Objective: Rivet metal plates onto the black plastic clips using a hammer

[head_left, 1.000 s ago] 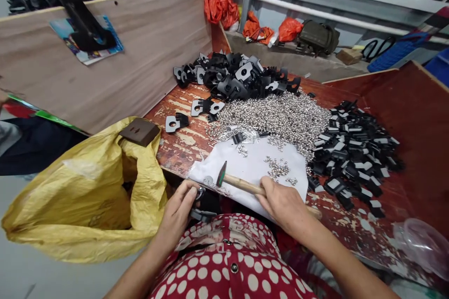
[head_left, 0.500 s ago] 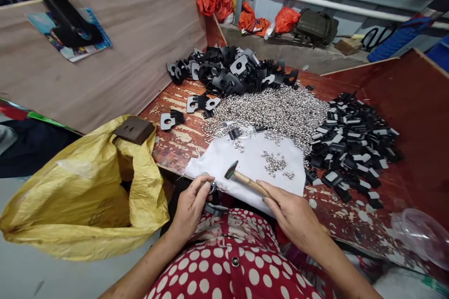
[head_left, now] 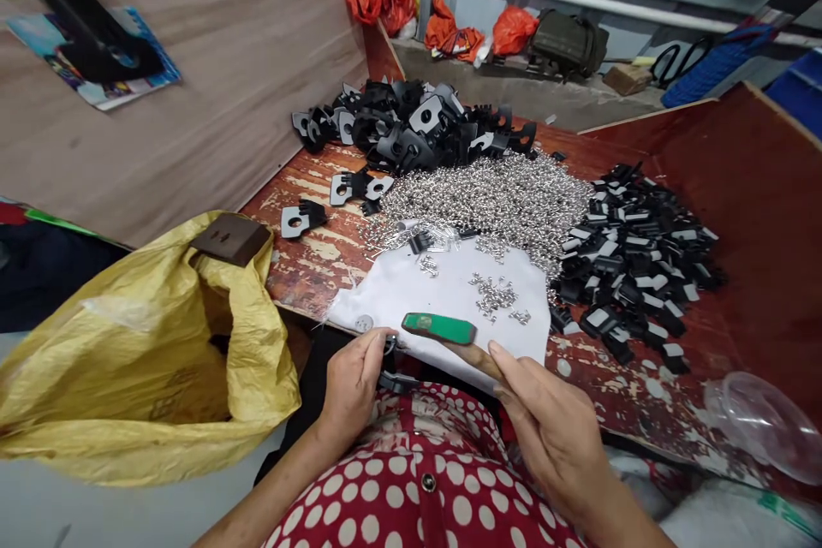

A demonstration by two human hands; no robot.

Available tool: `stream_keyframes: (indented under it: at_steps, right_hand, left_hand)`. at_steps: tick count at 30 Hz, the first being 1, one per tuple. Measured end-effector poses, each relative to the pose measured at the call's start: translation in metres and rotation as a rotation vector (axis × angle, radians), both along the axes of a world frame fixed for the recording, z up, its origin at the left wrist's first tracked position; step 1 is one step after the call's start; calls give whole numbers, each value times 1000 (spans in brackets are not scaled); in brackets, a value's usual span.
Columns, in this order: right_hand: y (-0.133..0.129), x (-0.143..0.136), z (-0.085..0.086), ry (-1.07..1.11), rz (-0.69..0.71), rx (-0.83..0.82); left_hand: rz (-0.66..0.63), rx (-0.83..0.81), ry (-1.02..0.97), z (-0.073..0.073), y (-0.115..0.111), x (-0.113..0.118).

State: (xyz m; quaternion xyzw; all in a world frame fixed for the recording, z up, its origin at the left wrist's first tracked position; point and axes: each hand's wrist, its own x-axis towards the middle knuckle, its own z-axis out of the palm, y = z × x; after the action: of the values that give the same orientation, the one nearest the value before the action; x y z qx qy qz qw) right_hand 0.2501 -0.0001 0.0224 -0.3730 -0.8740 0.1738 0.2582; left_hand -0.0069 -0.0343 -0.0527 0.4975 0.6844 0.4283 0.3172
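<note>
My left hand (head_left: pixel 354 381) is closed on a black plastic part (head_left: pixel 396 380) at the table's front edge. A hammer with a green head (head_left: pixel 440 327) and a wooden handle is in my right hand (head_left: pixel 556 424), its head over a white cloth (head_left: pixel 385 291). On the cloth lie small silver rivets (head_left: pixel 494 295). Behind it spreads a large heap of the same silver pieces (head_left: pixel 488 193). Black parts with white faces (head_left: pixel 411 124) are piled at the back, and smaller black pieces (head_left: pixel 635 257) are heaped on the right.
An open yellow bag (head_left: pixel 147 360) hangs at the left, with a brown block (head_left: pixel 231 237) on its rim. Wooden boards (head_left: pixel 224 77) wall the red table (head_left: pixel 308 257). A clear plastic tub (head_left: pixel 764 428) sits at the front right.
The hammer's head has turned, so its green side now shows, and my right hand has turned with it. The whole view has shifted slightly. My left hand still grips the black part.
</note>
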Motion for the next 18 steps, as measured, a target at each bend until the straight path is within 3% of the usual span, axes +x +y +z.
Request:
stream_keyframes:
  at_steps: [5,9,12,15,18]
  right_hand:
    - [0,-8,-18,-239,28,41]
    - [-2,-3,-8,-125,-2,-8]
    - [-1,-4,-6,-143,-30,-98]
    - [8,-14,-21,-246,-50,-86]
    - [23,-28,-39,-362,-76,60]
  left_hand:
    - [27,18,7,-3,-2,0]
    - [17,18,7,-5,2,3]
    - [-25,10,-19,4,3,-2]
    - [111,3,52,27,-9,-32]
    - [449,-31,360,54,-37,-96]
